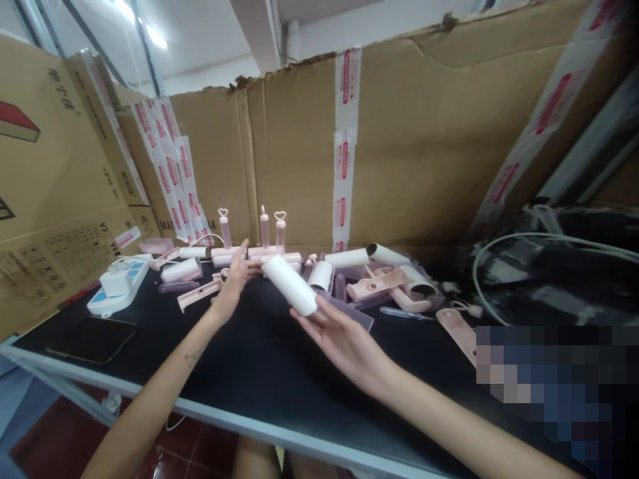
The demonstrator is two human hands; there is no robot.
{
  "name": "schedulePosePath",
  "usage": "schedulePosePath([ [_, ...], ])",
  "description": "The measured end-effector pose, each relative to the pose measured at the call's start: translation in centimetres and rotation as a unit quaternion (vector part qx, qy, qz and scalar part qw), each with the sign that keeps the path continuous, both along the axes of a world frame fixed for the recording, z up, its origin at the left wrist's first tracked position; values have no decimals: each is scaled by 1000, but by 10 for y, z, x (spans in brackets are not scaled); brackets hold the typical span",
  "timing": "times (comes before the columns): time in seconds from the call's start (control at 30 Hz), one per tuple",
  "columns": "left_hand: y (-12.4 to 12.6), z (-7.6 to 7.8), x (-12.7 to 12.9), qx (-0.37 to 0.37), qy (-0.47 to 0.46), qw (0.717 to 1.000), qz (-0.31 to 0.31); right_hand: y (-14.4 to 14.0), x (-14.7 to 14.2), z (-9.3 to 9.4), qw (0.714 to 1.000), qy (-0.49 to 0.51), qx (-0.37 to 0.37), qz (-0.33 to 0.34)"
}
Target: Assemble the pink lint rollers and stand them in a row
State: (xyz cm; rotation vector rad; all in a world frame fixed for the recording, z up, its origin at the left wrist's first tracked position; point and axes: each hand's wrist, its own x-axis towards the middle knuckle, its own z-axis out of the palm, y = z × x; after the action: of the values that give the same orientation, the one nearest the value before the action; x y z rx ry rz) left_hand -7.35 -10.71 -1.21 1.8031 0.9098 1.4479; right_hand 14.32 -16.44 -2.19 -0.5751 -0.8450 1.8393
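Observation:
My right hand (344,336) holds a smooth white tube (290,286) above the black tabletop, its thumb and fingers around the lower right end. The tube is tilted, with its far end up and to the left. Beside that far end is my left hand (235,281), fingers stretched out and apart; I cannot tell whether a fingertip touches the tube. Behind the left hand, pink parts with heart-shaped loops (280,229) stand upright. A flat pink piece with a hole (200,293) lies left of the left hand.
More white tubes (348,258) and pink parts (377,285) are heaped at the back right. A power strip (117,293) and a phone (92,339) lie at the left. Cardboard walls (294,153) enclose the black table (259,379). A black bag-like heap with a cable (549,279) stands at right.

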Motion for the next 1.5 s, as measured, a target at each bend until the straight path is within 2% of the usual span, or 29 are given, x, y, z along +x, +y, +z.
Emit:
schedulePosePath([
  [0.03, 4, 4, -13, 7, 75, 996, 44, 2, 2, 2, 1000, -1, -4, -5],
  [0.07, 8, 6, -25, 11, 177, 980, 92, 4, 4, 4, 1000, -4, -5, -11],
  [0.13, 13, 4, -43, 13, 355, 916, 189, 6, 7, 8, 1000, -10, 3, -28],
  [0.2, 15, -3, -51, -14, 456, 862, 219, 7, 8, 12, 999, -12, 18, -41],
  [0.27, 15, -11, -49, -40, 490, 844, 212, 7, 10, 14, 999, -14, 31, -43],
  [0.33, 15, -15, -41, -49, 461, 863, 202, 6, 10, 16, 998, -19, 41, -43],
  [0.37, 15, -14, -36, -51, 416, 886, 196, 6, 11, 17, 998, -24, 47, -45],
  [0.4, 16, -12, -31, -57, 347, 918, 183, 7, 12, 18, 997, -32, 56, -50],
  [0.47, 15, -7, -20, -85, 137, 978, 132, 8, 14, 19, 992, -60, 83, -70],
  [0.5, 14, -5, -14, -108, 21, 990, 92, 10, 15, 20, 988, -77, 100, -85],
  [0.53, 13, -4, -8, -135, -86, 986, 47, 11, 16, 21, 984, -93, 116, -103],
  [0.57, 11, -5, -2, -166, -174, 971, 1, 14, 18, 21, 978, -109, 130, -122],
  [0.6, 9, -6, 5, -200, -239, 949, -41, 16, 19, 21, 972, -126, 143, -141],
  [0.67, 4, -11, 17, -263, -314, 907, -97, 21, 23, 21, 954, -168, 174, -176],
  [0.77, -3, -20, 31, -324, -334, 875, -134, 28, 28, 19, 914, -251, 245, -202],
  [0.87, -10, -26, 41, -350, -275, 879, -170, 31, 32, 18, 871, -332, 312, -186],
  [0.97, -15, -30, 48, -326, -227, 894, -208, 30, 31, 15, 840, -376, 348, -179],
  [1.13, -23, -37, 56, -308, -234, 892, -235, 26, 25, 5, 848, -350, 350, -188],
  [1.33, -34, -36, 57, -296, -249, 881, -272, 19, 20, 2, 809, -393, 377, -220],
  [1.43, -35, -35, 56, -313, -219, 876, -293, 12, 18, 7, 824, -353, 391, -210],
  [1.5, -32, -35, 54, -305, -171, 892, -285, 8, 18, 11, 832, -328, 403, -195],
])
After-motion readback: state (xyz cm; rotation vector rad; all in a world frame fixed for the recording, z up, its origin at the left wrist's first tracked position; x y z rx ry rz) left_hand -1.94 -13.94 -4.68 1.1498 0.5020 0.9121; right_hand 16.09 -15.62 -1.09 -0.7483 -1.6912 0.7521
